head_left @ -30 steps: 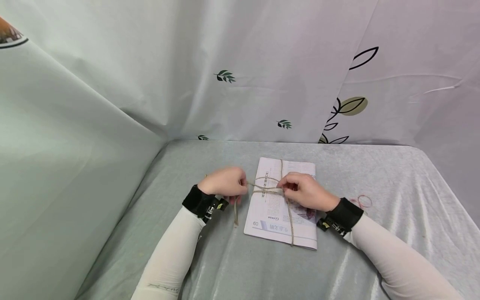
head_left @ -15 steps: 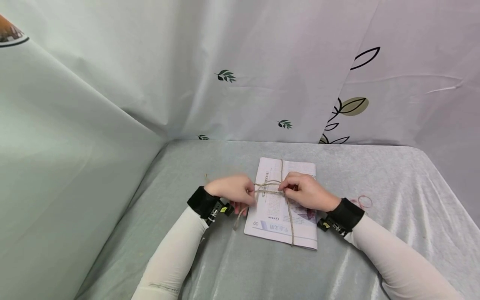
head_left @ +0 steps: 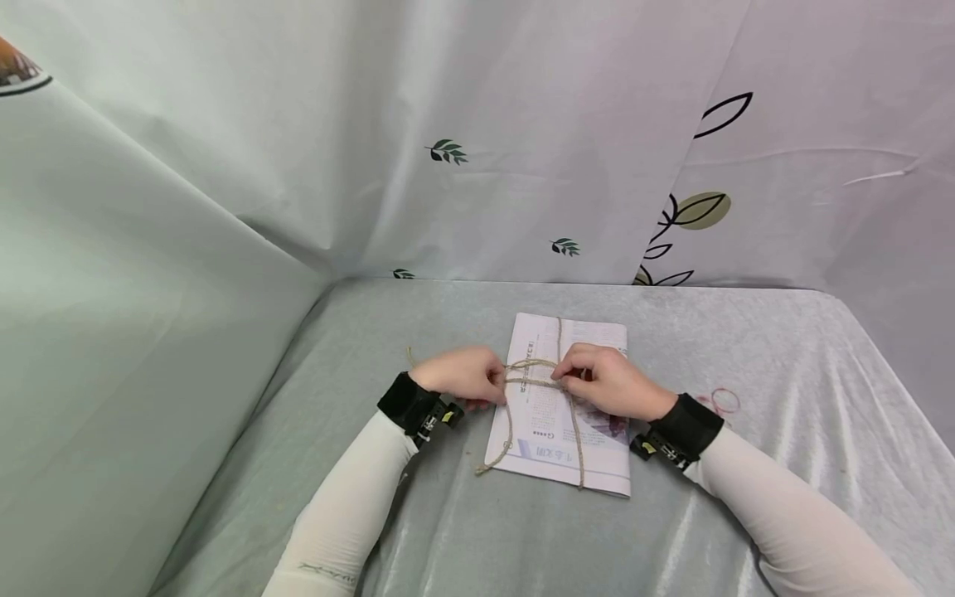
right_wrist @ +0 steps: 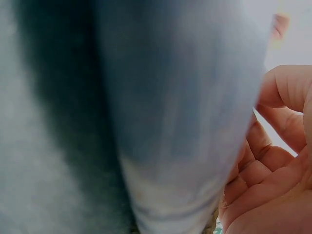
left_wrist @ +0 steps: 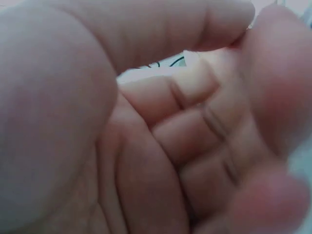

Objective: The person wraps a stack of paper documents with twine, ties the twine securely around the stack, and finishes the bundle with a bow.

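A folded newspaper bundle (head_left: pixel 540 452) lies on the cloth-covered table, with brown twine (head_left: pixel 578 439) running lengthwise and crosswise over it. At the bundle's left edge my left hand (head_left: pixel 464 375) pinches the twine; one loose end trails down over the lower-left corner. Thumb and index finger meet at their tips in the left wrist view, where the other fingers (left_wrist: pixel 195 141) curl below. My right hand (head_left: pixel 612 383) rests over the bundle and pinches the twine where the strands cross. The crossing itself is partly hidden under those fingers. The newspaper's edge (right_wrist: pixel 185 97) fills much of the right wrist view.
Thin red loops (head_left: pixel 724 401) lie on the grey tablecloth (head_left: pixel 753 356) beyond my right wrist. Another twine end (head_left: pixel 409 355) sticks out behind my left hand. White curtains (head_left: pixel 522 182) with leaf prints hang behind the table and on the left.
My left hand has moved slightly right, onto the bundle's left edge. The loose twine end has swung from beside the bundle onto its lower-left corner. My right hand has stayed in place.
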Action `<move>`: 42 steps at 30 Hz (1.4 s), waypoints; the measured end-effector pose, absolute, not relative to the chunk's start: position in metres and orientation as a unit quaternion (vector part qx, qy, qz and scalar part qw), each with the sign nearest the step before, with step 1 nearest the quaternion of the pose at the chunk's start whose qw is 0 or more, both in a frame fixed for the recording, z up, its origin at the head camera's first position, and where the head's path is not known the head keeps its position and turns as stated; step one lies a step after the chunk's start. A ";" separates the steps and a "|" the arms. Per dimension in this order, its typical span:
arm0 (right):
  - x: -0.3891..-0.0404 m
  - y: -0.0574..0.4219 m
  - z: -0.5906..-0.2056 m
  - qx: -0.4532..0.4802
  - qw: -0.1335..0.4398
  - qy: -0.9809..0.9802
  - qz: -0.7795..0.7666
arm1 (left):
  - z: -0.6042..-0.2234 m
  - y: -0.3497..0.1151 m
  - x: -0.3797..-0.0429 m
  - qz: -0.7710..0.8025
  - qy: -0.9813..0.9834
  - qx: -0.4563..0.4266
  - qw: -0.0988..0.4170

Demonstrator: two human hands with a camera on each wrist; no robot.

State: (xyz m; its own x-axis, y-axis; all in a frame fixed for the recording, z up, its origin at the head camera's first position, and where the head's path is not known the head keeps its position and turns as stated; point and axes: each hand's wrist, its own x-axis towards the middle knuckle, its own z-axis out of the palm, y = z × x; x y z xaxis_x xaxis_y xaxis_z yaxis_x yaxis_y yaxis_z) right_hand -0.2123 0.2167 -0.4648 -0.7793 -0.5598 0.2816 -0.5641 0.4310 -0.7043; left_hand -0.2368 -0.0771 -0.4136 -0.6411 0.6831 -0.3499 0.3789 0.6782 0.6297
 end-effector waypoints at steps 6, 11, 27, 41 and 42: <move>-0.214 0.218 -0.467 0.331 0.003 -0.848 0.413 | -0.414 -0.072 -0.235 0.256 0.845 0.358 0.304; -0.213 0.217 -0.466 0.332 0.003 -0.848 0.412 | -0.418 -0.070 -0.236 0.211 0.853 0.376 0.295; -0.215 0.219 -0.465 0.342 0.004 -0.843 0.416 | -0.420 -0.049 -0.227 0.241 0.838 0.427 0.238; -0.215 0.219 -0.467 0.314 -0.015 -0.847 0.429 | -0.434 -0.060 -0.249 0.328 0.879 0.330 0.099; -0.215 0.219 -0.467 0.308 -0.019 -0.847 0.433 | -0.435 -0.061 -0.249 0.320 0.883 0.331 0.094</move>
State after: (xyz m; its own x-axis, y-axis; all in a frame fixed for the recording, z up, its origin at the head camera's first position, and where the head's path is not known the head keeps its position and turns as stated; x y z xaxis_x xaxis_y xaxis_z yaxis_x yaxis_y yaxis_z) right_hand -0.2147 0.2192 -0.4669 -0.8093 -0.5386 0.2342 -0.5051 0.4349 -0.7455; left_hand -0.2491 -0.0609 -0.4350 -0.7635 0.6442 0.0450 0.5238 0.5770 0.6267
